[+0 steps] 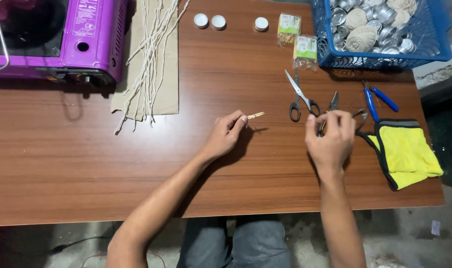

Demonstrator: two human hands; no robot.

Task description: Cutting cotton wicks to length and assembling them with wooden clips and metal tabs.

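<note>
- One long brown wood-grain table (236, 183) fills most of the view; its far edge is cut off at the top, while a wide bare stretch is left along the near edge.
- Only a corner of the purple metal portable stove (94, 37) is seen, cropped at the top left.
- Part of the blue plastic basket (437, 42) of silver cups and twine balls is cut off at the top right.
- White cotton cords on a tan paper sheet (169, 84) run out of frame at the top.
- A yellow cloth with black trim (410, 149) lies at the right table edge.
- The right hand (330, 139) is closed on a small dark-handled tool (334, 101), whose handles are mostly hidden by the fingers; its kind cannot be told.
- The left hand (226, 134) pinches a small pale wooden stick piece (256, 115) between thumb and forefinger, just above the bare mid-table.
- Grey-handled steel scissors (299, 97) lie just beside the right hand.
</note>
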